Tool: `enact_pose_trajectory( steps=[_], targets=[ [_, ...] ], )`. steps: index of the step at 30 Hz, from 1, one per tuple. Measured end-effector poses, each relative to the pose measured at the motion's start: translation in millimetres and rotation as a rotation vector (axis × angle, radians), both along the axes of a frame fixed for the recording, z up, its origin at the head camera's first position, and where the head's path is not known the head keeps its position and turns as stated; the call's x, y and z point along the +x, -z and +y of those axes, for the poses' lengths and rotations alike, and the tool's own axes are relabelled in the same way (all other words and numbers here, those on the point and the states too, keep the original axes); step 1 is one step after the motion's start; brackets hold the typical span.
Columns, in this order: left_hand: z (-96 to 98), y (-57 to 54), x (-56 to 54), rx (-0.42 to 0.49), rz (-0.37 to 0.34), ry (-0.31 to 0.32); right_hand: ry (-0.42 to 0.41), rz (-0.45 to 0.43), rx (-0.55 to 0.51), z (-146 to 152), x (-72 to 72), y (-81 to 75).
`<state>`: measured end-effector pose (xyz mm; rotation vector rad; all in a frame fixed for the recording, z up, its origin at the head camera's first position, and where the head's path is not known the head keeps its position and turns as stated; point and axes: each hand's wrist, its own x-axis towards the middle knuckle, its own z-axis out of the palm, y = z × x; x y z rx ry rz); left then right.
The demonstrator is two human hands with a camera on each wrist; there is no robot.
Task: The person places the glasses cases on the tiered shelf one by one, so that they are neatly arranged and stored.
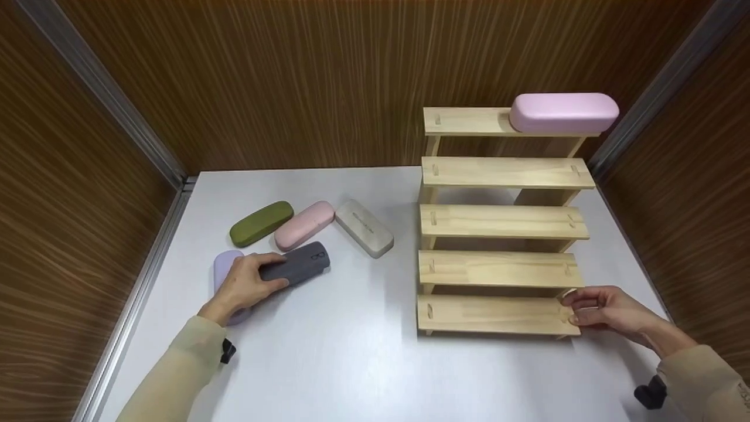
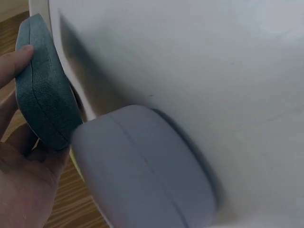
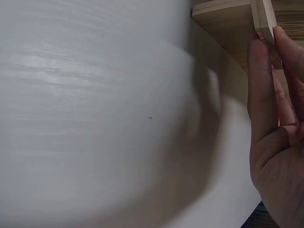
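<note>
My left hand grips a dark grey glasses case, thumb on one long side and fingers on the other. In the left wrist view this case looks bluish, with a seam along its side. Under my left wrist lies a lavender glasses case, partly hidden by the hand. On the right stands a stepped wooden rack of several shelves. My right hand pinches the right end of its lowest shelf, and the right wrist view shows thumb and fingers on either side of the board.
Green, pink and off-white glasses cases lie on the white table, beyond the left hand. A lilac-pink case sits at the right of the top shelf. Wood-grain walls enclose the table behind and at the sides.
</note>
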<state>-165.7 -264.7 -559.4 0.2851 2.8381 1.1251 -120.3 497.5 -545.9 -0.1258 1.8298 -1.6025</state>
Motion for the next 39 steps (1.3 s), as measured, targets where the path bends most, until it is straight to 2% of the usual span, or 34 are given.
enact_pose_trajectory(
  steps=[13, 22, 29, 39],
  targets=[
    [13.2, -28.2, -9.7, 0.015, 0.035, 0.045, 0.013, -0.013, 0.047, -3, 0.6, -1.1],
    [28.3, -59.7, -25.1, 0.021, 0.018, 0.08, 0.008, -0.006, 0.031, -2, 1.9, -0.4],
    [45.1, -81.4, -42.0, 0.037, 0.102, 0.159, 0.016, 0.006, 0.017, 1, 3.4, 1.3],
    [63.6, -118.0, -59.6, 0.052, 0.123, 0.199, 0.039, -0.001, -0.013, 0, 4.5, 1.4]
  ],
)
